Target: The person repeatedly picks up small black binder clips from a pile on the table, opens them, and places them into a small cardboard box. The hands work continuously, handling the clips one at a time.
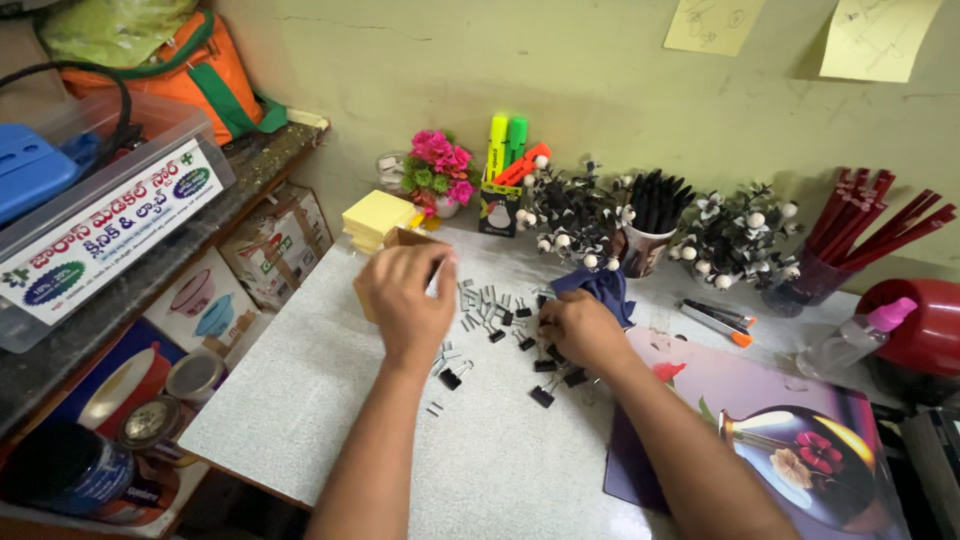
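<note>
My left hand (408, 300) rests over a small brown box (402, 240) near the back left of the grey tabletop (330, 400), its fingers curled on the box's side. My right hand (580, 328) lies among several small black binder clips (500, 325) scattered across the table's middle, fingers bent down onto them; what it pinches is hidden. A dark blue cloth (603, 285) lies just behind the right hand. A stack of yellow sticky notes (378, 217) sits behind the box.
Along the wall stand a pink flower pot (440, 170), highlighters (507, 150), black-and-white fake plants (570, 215), a cup of black pens (650, 225) and red pencils (860, 225). A picture mat (790, 440), cutter (718, 320) and spray bottle (850, 340) lie right. Shelves stand left.
</note>
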